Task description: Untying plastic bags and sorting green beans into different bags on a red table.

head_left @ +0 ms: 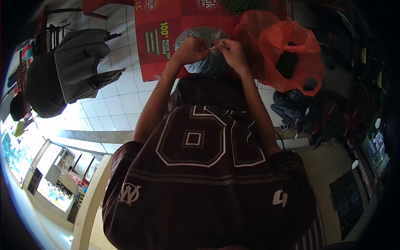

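My left hand and my right hand meet over a clear plastic bag at the near edge of the red table. The fingertips of both are pinched together on a small pale piece, too small to name. The clear bag lies beneath my hands, and its contents are hard to make out. Right beside it, a translucent orange-red plastic bag spreads over the table's right side, its handle loops hanging past the near edge. Something dark green shows through its opening.
The red printed table cover stretches ahead of me. A bunch of thin green leaves lies at its far side. At left, a person in dark grey clothes is bent over. A red plastic seat stands far left; motorcycles are parked at right.
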The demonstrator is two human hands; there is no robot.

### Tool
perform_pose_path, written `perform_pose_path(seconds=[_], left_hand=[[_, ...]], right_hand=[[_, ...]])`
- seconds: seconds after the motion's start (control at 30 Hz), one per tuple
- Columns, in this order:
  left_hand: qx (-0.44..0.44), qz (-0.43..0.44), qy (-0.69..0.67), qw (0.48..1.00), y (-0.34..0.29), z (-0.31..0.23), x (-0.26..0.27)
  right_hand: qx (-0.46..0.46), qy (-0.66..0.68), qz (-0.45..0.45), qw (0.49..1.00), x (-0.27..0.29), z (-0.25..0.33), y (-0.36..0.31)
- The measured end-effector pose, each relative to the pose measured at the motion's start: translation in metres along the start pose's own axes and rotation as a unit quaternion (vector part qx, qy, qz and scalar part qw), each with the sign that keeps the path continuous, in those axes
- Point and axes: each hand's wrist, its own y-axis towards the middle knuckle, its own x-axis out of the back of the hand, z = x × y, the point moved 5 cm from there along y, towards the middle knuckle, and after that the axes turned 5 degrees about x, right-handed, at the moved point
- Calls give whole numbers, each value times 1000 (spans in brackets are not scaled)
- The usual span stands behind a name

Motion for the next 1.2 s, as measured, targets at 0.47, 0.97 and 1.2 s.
perform_pose_path(seconds=[0.47, 0.97, 1.2], left_hand=[[-41, 110, 12, 993, -4, -3, 6], [-186, 45, 205, 960, -8, -23, 11], [-249, 21, 275, 928, -19, -17, 9]], right_hand=[[-20, -46, 25, 998, 0, -7, 14], [117, -417, 66, 899, -16, 48, -8], [155, -484, -54, 860, -16, 52, -20]])
